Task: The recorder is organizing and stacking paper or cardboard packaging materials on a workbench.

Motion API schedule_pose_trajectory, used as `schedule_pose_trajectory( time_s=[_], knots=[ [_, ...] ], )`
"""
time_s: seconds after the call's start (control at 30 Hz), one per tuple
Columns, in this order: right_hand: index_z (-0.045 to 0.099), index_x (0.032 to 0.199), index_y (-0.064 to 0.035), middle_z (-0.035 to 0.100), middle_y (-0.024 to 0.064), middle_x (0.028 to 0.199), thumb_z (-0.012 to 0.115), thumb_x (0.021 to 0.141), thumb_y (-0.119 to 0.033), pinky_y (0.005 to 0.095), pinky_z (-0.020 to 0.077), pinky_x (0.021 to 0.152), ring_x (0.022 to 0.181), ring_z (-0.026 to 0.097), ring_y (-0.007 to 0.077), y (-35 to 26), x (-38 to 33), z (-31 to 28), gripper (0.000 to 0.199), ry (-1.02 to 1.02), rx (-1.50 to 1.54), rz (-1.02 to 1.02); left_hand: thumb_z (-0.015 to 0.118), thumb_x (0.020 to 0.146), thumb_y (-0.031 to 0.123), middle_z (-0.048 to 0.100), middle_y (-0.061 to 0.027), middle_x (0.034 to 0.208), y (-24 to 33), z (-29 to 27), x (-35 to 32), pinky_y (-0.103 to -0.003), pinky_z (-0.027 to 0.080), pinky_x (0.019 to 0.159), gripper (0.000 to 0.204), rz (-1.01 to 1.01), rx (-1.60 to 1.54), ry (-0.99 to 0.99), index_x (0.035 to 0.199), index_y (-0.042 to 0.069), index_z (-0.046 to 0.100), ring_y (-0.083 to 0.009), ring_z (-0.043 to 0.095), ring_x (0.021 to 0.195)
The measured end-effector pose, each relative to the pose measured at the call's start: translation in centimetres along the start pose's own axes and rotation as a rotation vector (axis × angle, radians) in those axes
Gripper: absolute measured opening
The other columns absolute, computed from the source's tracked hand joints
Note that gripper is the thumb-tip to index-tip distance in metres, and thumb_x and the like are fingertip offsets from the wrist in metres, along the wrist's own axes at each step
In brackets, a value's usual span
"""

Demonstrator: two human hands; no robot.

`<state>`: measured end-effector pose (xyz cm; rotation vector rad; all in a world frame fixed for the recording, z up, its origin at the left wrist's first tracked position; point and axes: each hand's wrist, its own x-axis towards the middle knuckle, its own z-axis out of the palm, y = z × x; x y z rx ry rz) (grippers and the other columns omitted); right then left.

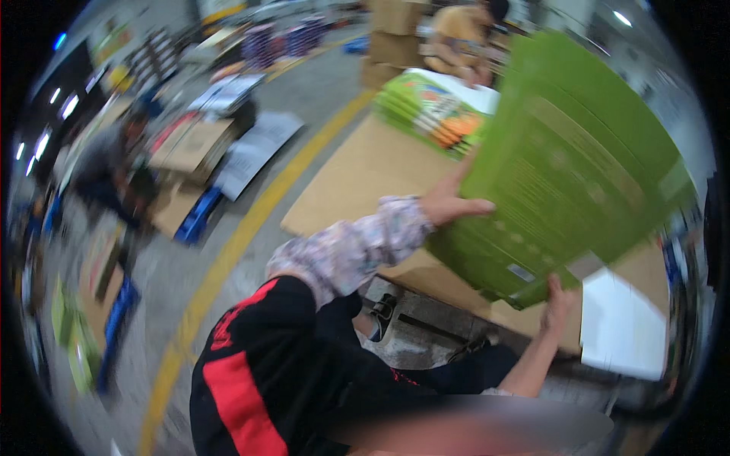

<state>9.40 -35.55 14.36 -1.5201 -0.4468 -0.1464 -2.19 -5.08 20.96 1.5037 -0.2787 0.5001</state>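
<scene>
A large green printed cardboard sheet (563,175) is held up tilted in front of me, its far end raised. My left hand (455,199) is closed on its left edge, the thumb lying over the printed face and the other fingers hidden behind. At the lower edge my right hand (559,305) pinches the sheet near a small white label. Behind it, a stack of green and orange printed sheets (430,114) lies on a brown cardboard surface (357,178). A white sheet (622,327) rests at the right, close to my right hand.
A yellow floor line (247,235) runs along the left. Beyond it, a co-worker (110,167) bends beside stacked cardboard (194,144) and a blue pallet (199,215). Another person (460,42) is at the far side, near brown boxes (394,38).
</scene>
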Motion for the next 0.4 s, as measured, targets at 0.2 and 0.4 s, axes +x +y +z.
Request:
schedule_pose_trajectory(
  time_s=[0.2, 0.4],
  knots=[
    [0.032, 0.135, 0.0006, 0.039, 0.011, 0.136, 0.071, 0.078, -0.023, 0.0375, 0.0266, 0.107, 0.122, 0.039, 0.0251, 5.3, 0.0, -1.1, 0.074, -0.249, 0.241, 0.097, 0.085, 0.058, 0.038, 0.008, -0.0202, 0.148, -5.1, -3.0, -0.8, -0.037, 0.013, 0.112, 0.131, 0.064, 0.147, -0.162, 0.142, 0.0, -0.008, -0.0262, 0.012, 0.137],
    [0.02, 0.141, -0.0002, 0.029, 0.0093, 0.143, 0.074, 0.074, -0.038, 0.0384, 0.0178, 0.111, 0.13, 0.031, 0.0238, 10.7, -0.5, 2.2, 0.094, -0.341, -0.038, 0.172, 0.085, 0.061, 0.033, 0.005, -0.0185, 0.15, -12.8, -3.8, -3.7, -0.039, 0.012, 0.112, 0.123, -0.072, 0.245, -0.146, 0.145, 0.008, -0.001, -0.0273, 0.005, 0.138]
  ],
)
